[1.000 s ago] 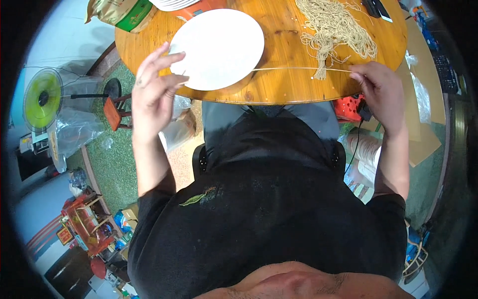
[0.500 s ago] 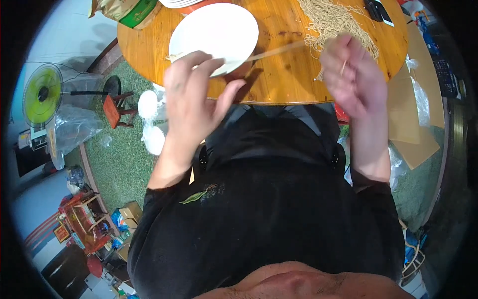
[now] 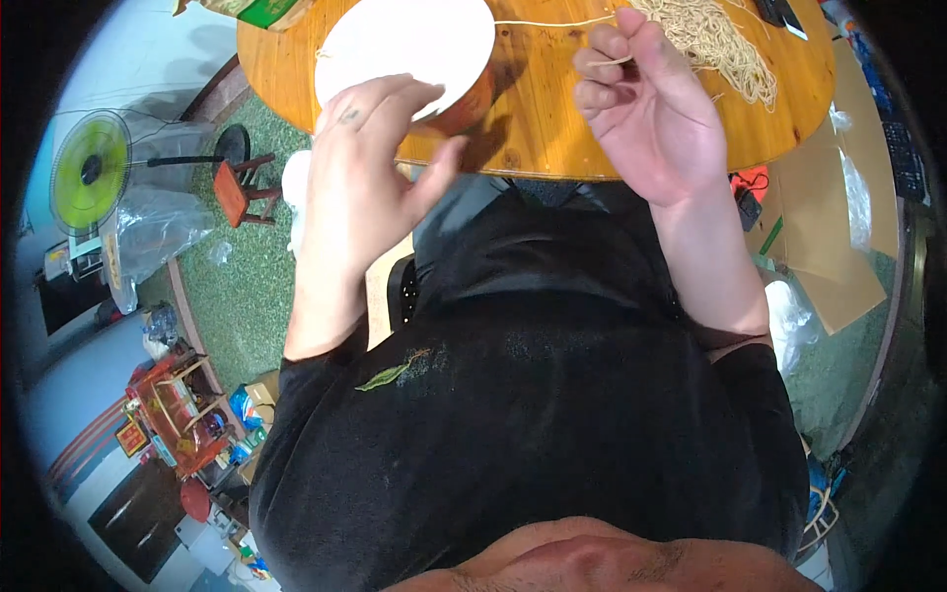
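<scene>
My right hand (image 3: 659, 128) is raised at the table's near edge, palm turned up, with thumb and forefinger pinching a thin beige cord-like strand (image 3: 552, 24). From that pinch the strand runs left to the rim of a large white round plate (image 3: 409, 44). A short end pokes out between the curled fingers. My left hand (image 3: 360, 183) is over the plate's near left rim, fingers spread and thumb apart, with nothing visible in it. Whether its fingertips touch the plate, I cannot tell. Right of the plate lies a tangled pile of similar strands (image 3: 715, 49).
The round wooden table (image 3: 552, 128) curves in front of me. A reddish-brown surface (image 3: 469, 109) shows below the plate. A green-and-tan bag (image 3: 261, 12) and a dark phone-like object (image 3: 779, 15) lie near its far sides. A fan (image 3: 91, 170) and red stool (image 3: 232, 192) stand left.
My right hand has moved left and up, turning its palm into view. The strand, blurred before and reaching toward my left fingers, now stretches from the plate's rim. The whole view has shifted slightly.
</scene>
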`<action>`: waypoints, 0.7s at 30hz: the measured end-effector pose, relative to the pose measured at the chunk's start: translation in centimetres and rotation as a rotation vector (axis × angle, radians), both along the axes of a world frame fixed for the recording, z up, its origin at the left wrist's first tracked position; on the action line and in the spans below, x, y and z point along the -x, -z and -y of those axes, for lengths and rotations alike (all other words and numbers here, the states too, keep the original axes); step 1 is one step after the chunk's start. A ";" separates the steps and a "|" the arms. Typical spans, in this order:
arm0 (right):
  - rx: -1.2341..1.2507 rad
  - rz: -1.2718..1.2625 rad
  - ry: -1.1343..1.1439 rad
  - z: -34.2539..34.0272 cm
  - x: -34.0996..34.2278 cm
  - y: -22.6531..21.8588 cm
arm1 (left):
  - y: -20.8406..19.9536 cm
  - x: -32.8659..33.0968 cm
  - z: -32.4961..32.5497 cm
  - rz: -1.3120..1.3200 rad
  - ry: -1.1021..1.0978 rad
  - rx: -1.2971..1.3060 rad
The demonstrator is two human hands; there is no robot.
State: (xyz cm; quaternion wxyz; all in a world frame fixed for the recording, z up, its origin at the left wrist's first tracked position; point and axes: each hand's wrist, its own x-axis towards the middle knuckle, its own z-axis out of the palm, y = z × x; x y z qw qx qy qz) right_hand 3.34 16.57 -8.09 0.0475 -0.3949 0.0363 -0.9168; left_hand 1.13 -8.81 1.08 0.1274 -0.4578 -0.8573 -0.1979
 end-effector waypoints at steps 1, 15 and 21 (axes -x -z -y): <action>0.004 0.005 -0.013 0.6 -1.3 -1.1 | 0.6 0.1 -0.6 -0.064 0.012 -0.020; -0.359 0.662 0.431 3.6 -3.0 -0.6 | -1.0 1.0 -0.9 0.808 -0.052 -0.349; -0.330 0.619 0.364 4.2 -3.0 0.0 | -1.5 0.8 -0.6 0.844 0.013 -0.316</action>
